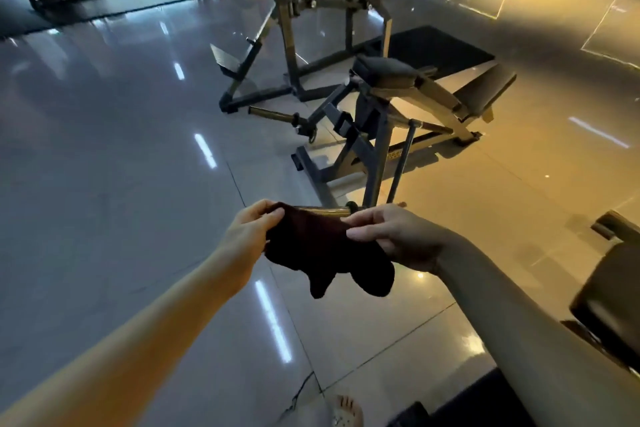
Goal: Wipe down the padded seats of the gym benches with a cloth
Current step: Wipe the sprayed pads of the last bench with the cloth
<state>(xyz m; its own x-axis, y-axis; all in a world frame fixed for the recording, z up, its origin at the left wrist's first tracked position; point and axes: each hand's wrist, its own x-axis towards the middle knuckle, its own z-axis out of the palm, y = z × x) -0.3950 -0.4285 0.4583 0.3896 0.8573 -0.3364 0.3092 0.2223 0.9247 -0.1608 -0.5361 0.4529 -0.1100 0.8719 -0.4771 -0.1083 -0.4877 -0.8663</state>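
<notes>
**A:** Where is the cloth?

**B:** The dark cloth [325,250] is up in the air in front of the person, stretched between both hands above the tiled floor [121,149]. 2 loose ends droop from its lower edge.

**A:** And the grip on it?

**B:** The left hand [249,229] pinches the cloth's upper left corner, with the thumb pressed against the fingers. The right hand [391,236] pinches the right edge, thumb on top. Each grip is narrow and has fabric in it.

**A:** Is the cloth touching any padding?

**B:** No. The nearest bench [377,135] stands beyond the hands, well apart from the cloth. It has a small dark seat pad [384,68] on top and a longer pad [485,90] sloping off to the right. A brass-coloured bar [329,211] on its frame shows just behind the cloth's top edge. I cannot tell whether the two touch.

**A:** What else is around?

**B:** A second padded seat [609,295] sits at the right edge, beside the right forearm. A black mat [429,45] lies on the floor behind the bench. A bigger machine [311,10] stands farther back, beside that mat. 1 foot [346,409] shows at the bottom edge, below the cloth.
</notes>
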